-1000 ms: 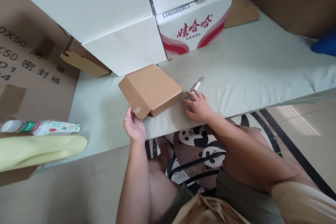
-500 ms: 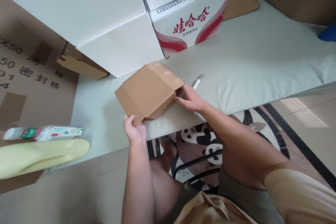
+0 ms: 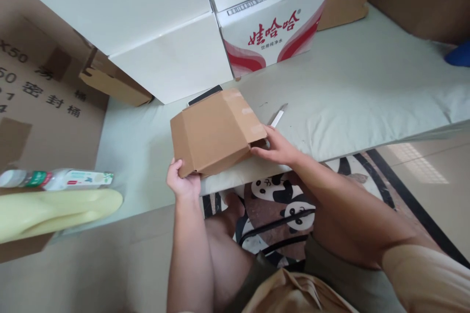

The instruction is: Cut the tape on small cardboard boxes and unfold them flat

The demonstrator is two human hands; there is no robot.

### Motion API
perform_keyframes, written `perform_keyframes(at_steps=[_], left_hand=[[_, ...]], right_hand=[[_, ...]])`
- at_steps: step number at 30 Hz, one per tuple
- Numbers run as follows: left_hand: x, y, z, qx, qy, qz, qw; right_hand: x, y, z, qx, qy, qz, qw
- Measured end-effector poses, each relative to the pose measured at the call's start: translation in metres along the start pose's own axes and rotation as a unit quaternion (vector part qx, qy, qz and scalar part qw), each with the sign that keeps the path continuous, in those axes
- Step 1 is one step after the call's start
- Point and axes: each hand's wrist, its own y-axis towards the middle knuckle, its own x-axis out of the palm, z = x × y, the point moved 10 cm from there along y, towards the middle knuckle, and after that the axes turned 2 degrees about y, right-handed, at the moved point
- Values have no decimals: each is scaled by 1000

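Observation:
Between my hands is a brown cardboard box (image 3: 216,132), partly folded, its flaps angled outward and its near side tilted. My left hand (image 3: 181,179) grips its near left corner, thumb on top and fingers underneath. At the right end my right hand (image 3: 275,146) holds the edge of the open flap, with some fingertips hidden behind the cardboard. A white-handled utility knife (image 3: 278,116) lies on the cloth just beyond my right hand. Behind the box a dark flat object with a pale edge (image 3: 205,95) shows in part; its kind is unclear.
White cartons (image 3: 172,58) and a red-and-white water carton (image 3: 275,34) stand along the back of the cloth-covered surface (image 3: 352,93). At left are a plastic bottle (image 3: 58,179), a pale yellow object (image 3: 62,210) and a large printed carton (image 3: 44,73). Cardboard pieces lie behind.
The cardboard box has turned and flattened slightly in my hands, shifting right in view. The dark flat object behind it has come into sight. Both hands keep their hold.

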Motion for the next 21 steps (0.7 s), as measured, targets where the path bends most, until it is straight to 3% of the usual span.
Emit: perform_keyframes(at_steps=[3,10,14,18,21], left_hand=[[-8,0,-2,-9,18,37,999],[-14,-1,7,41,124,75,989],[-10,0,7,27,128,47,990],[-4,3,0,-6,116,-8,993],[-13,11,-5,3,111,0,994]], right_hand=[[1,-3,-2,3,87,-3,996],[-7,-12,0,31,87,60,994],[-16,-15,5,47,149,115,981],[-23,-19,27,137,216,182,949],[-29,-23,37,176,271,213,922]])
